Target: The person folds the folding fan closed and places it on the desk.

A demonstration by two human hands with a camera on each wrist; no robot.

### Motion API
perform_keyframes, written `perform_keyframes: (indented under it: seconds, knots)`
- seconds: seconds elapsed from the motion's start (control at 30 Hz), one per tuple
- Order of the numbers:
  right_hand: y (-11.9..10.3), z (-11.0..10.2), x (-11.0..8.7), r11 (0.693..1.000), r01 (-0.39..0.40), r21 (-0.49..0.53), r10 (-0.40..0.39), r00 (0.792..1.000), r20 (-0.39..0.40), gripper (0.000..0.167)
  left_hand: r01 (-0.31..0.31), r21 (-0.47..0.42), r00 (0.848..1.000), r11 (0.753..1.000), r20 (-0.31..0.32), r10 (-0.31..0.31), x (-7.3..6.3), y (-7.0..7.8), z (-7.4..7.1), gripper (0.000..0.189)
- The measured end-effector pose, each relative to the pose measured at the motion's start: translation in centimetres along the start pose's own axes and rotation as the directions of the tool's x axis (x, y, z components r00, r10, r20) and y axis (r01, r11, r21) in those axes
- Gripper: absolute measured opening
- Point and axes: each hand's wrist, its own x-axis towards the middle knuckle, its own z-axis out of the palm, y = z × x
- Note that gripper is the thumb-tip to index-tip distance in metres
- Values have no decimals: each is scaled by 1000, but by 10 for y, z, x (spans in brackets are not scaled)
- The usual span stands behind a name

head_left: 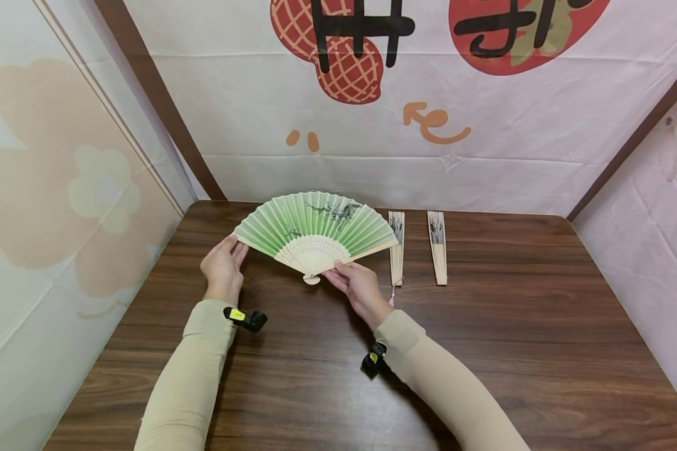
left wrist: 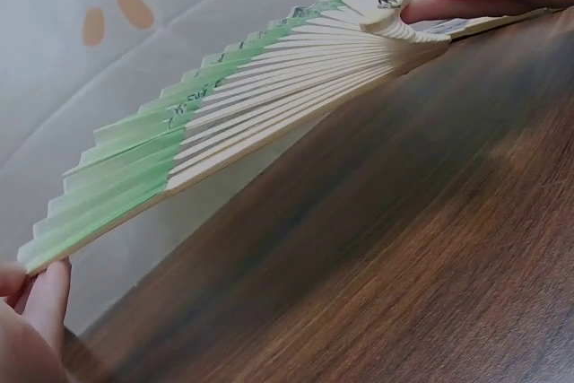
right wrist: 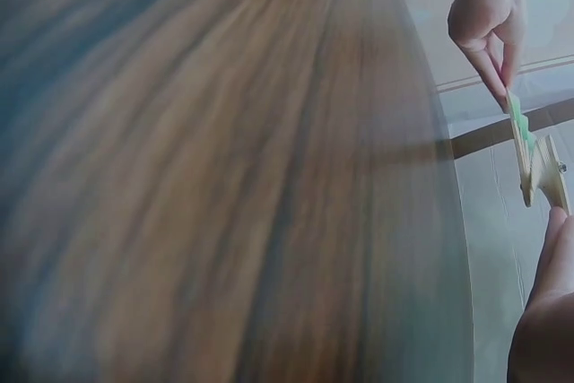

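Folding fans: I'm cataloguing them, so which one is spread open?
The green fan, held by the left hand and right hand. Its leaf is spread wide, while the middle fan and the rightmost fan lie folded on the table.

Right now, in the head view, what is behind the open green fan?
Beyond the open green fan show the table, the white backdrop and the nearer folded fan. Anything directly behind it, including part of that folded fan, is covered.
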Motion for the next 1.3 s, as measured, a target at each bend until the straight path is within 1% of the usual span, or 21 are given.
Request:
perform_keyframes:
  seconds: [0.07, 0.13, 0.23, 0.37, 0.53, 0.77, 0.9, 1.07, 1.3]
  knots:
    - [-1, -2, -1, 1000, 4, -6, -4, 1000, 3, 22, -5, -2, 1000, 1000, 8, 5, -2, -1, 1, 5]
    - [-2, -4, -1, 1000, 8, -19, -7, 1000, 7, 22, -13, 11, 1000, 1000, 4, 13, -2, -2, 2, 6]
    - [-5, -5, -4, 999, 12, -38, -11, 1000, 14, 22, -4, 22, 1000, 1000, -12, 4, 0, -4, 3, 7]
    - [-8, -4, -7, 998, 9, -55, -8, 1000, 14, 21, 3, 23, 1000, 1000, -6, -3, 1, -5, 3, 7]
    - [-11, -5, -9, 997, 8, -79, -6, 1000, 31, 19, -5, 41, 1000, 999, -2, 5, -1, -7, 3, 7]
    - [-12, -6, -11, 993, 3, -118, 1, 999, 39, 18, -20, 75, 1000, 997, 3, 20, 3, -11, 2, 7]
    - [-12, -6, -11, 991, -4, -131, 9, 999, 35, 18, -24, 77, 1000, 997, 10, 24, 3, -11, 3, 8]
    - [-13, -7, -12, 989, -11, -146, 16, 999, 34, 14, -30, 81, 999, 996, 24, 28, 0, -12, 4, 8]
    - [-14, -8, -14, 986, -34, -165, 40, 999, 35, 15, -31, 116, 999, 993, 43, 26, 1, -14, 5, 9]
